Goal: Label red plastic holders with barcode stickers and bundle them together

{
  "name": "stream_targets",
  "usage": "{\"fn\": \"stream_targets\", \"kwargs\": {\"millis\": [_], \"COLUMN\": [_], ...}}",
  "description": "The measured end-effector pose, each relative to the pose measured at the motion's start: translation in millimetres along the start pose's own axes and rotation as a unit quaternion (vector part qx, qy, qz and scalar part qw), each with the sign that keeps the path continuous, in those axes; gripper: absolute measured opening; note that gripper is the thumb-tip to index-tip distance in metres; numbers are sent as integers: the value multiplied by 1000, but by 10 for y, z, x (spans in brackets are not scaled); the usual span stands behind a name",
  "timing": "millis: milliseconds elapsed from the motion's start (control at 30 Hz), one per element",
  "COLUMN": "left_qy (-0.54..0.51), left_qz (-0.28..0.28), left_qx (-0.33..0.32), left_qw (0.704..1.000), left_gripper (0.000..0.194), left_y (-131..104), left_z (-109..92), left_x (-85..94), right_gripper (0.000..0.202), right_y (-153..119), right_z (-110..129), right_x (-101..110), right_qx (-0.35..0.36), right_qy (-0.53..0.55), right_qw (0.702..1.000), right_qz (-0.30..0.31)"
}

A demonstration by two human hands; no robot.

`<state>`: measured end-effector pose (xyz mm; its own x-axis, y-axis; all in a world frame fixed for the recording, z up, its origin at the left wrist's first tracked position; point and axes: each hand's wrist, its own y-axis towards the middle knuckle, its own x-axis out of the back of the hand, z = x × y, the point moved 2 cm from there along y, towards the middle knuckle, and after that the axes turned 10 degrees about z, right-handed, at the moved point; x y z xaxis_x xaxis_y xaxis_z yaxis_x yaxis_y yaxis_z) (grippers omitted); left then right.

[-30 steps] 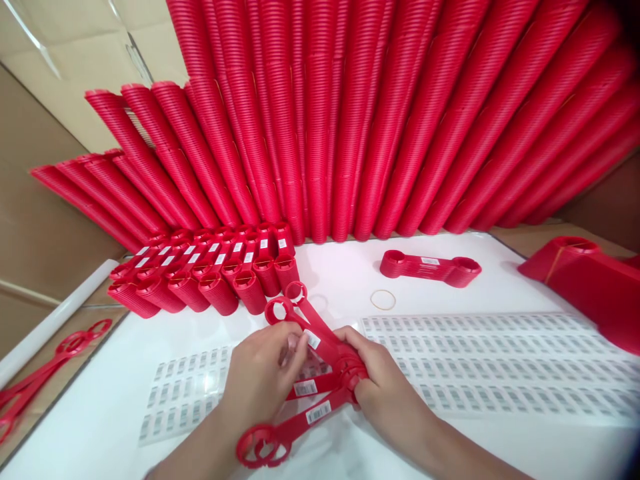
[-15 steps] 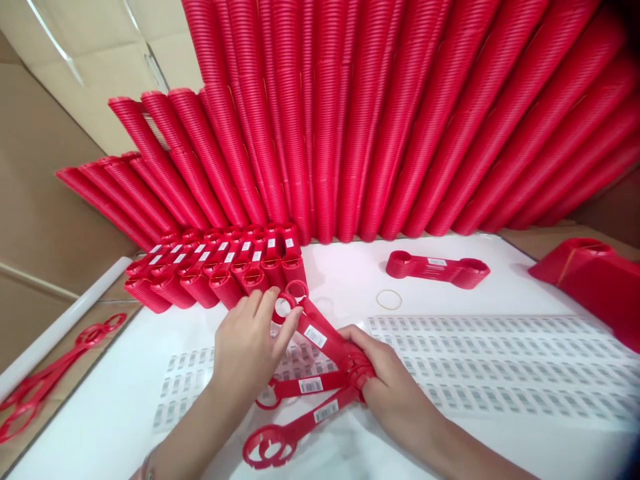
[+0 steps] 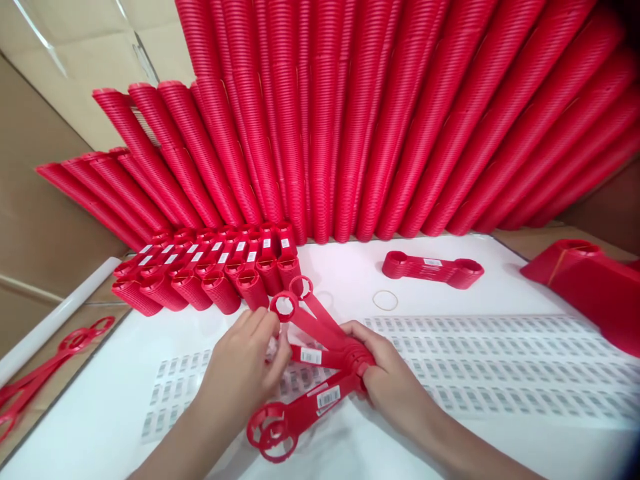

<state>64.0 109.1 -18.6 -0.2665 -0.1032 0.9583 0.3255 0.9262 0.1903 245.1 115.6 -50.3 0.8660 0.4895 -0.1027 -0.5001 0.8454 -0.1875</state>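
Observation:
My right hand (image 3: 387, 367) is closed around the gathered ends of several flat red plastic pieces (image 3: 320, 327), which fan out to the left. Each piece ends in a ring, and some carry a white barcode label (image 3: 329, 398). My left hand (image 3: 255, 353) pinches the far end of a labelled middle piece, whose ring is mostly hidden by the fingers. Two pieces without visible labels point up and away above it. The lower labelled pieces overlap, with their rings (image 3: 273, 432) over the white table. Beneath the hands lies a sheet of small barcode labels (image 3: 450, 343).
Tall stacks of red pieces (image 3: 330, 133) line the back. Short labelled bundles (image 3: 220, 290) stand at the left. A small labelled stack (image 3: 433, 268), a rubber band (image 3: 385, 301) and a larger red bundle (image 3: 583, 280) are farther right. Loose red pieces (image 3: 65, 353) lie at the far left.
My left hand has moved slightly down, from the upper labelled piece to the middle one. The upper pieces now show no label, and the lower ones have come together.

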Motion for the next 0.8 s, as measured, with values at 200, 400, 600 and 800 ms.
{"fn": "stream_targets", "kwargs": {"millis": [200,400,600,800], "left_qy": [-12,-12,-125,-437], "left_qz": [107,131,121,151], "left_qx": [33,39,54,79], "left_qw": [994,991,983,883], "left_gripper": [21,16,21,24], "left_y": [-2,5,31,37], "left_z": [147,200,208,29], "left_x": [-79,-174,-32,27], "right_gripper": [33,32,35,32], "right_y": [27,25,20,18], "right_z": [-47,-39,3,-10], "right_x": [-12,7,29,-2], "right_qx": [23,6,-35,19], "right_qy": [-85,-110,-95,-135], "right_qw": [996,994,995,991], "right_qz": [5,10,6,3]}}
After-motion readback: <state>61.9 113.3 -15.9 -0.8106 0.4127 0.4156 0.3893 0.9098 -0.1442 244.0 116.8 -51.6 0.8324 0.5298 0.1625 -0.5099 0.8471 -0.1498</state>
